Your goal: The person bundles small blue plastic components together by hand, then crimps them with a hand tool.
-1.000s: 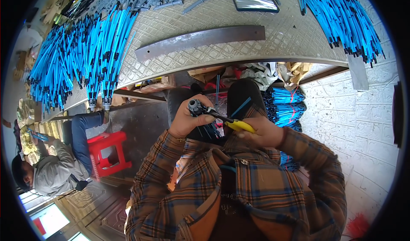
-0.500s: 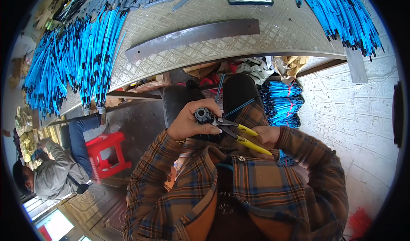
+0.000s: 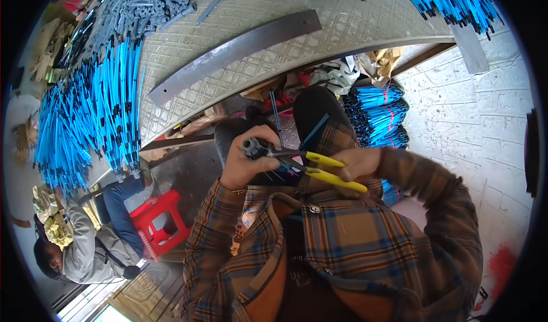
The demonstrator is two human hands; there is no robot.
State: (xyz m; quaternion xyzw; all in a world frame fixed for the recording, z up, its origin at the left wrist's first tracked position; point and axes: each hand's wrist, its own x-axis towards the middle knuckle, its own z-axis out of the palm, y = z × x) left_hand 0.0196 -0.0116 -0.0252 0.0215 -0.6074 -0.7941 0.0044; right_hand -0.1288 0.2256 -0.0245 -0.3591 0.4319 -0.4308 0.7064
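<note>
My left hand (image 3: 238,170) is closed around a grey hub-like plastic part (image 3: 251,146) with a round hole in its end. Thin blue rods (image 3: 315,129) with dark sections stick out around this hand, above my knees; how they join the part is hidden. In my right hand (image 3: 362,163) are pliers with yellow handles (image 3: 326,160), the handles spread apart. Their dark jaws (image 3: 281,152) reach to the grey part beside my left thumb. What exactly lies between the jaws is too small to tell.
Ahead is a worktable (image 3: 251,76) carrying a curved metal bar (image 3: 237,53), grey plastic parts (image 3: 148,5) and blue rod bundles (image 3: 117,105). More tied bundles (image 3: 383,116) lie beneath it by the white brick wall (image 3: 451,111). At left, a person (image 3: 94,248) sits near a red stool (image 3: 161,222).
The whole view has turned slightly. The grey part has tilted in my left hand, its end now facing more to the left. The pliers stay at the part, held by my right hand.
</note>
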